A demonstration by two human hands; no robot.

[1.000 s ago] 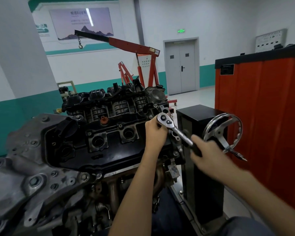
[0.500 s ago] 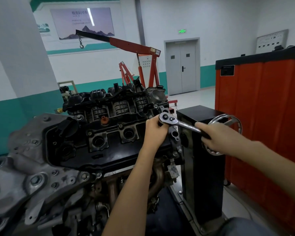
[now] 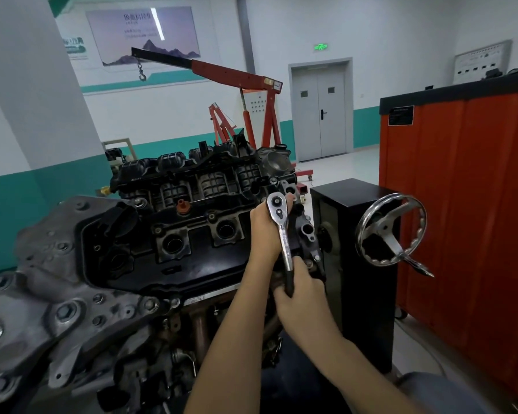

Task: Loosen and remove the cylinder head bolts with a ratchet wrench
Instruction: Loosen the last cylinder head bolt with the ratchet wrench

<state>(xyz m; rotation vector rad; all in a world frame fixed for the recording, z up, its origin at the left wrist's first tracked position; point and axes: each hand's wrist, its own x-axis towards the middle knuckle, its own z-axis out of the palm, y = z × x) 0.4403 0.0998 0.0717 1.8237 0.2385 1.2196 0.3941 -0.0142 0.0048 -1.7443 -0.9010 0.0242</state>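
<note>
**Centre right of frame.** The ratchet wrench is rigid chromed steel. Its head sits at the right end of the black cylinder head cover, and the bolt beneath is hidden. The left hand curls about the socket end under the head, steadying it. The right hand is wrapped round the black grip at the handle's end. This is probably the best hold for leverage, as the polished shank would likely slip. Half a second earlier the handle pointed right, toward the handwheel. It now points down-frame, with the head in the same place.
</note>
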